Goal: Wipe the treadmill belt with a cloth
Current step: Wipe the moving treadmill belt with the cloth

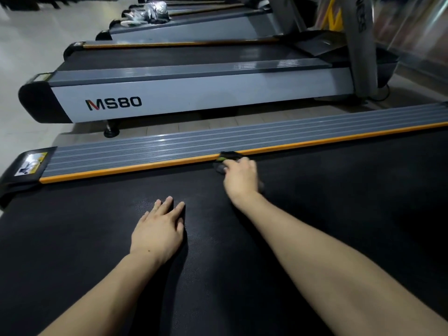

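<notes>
The black textured treadmill belt (315, 214) fills the lower part of the head view. My left hand (158, 230) lies flat on the belt, fingers straight and spread a little. My right hand (240, 177) reaches to the belt's far edge and grips a dark cloth with a green patch (229, 157). The cloth sits bunched under my fingers, against the orange strip (131, 167) of the side rail. Most of the cloth is hidden by my hand.
A grey ribbed side rail (169, 149) runs along the far edge of the belt. Beyond it stands another treadmill marked MS80 (114, 103), with more treadmills in a row behind. A grey upright post (361, 44) rises at the right. Pale floor lies at the left.
</notes>
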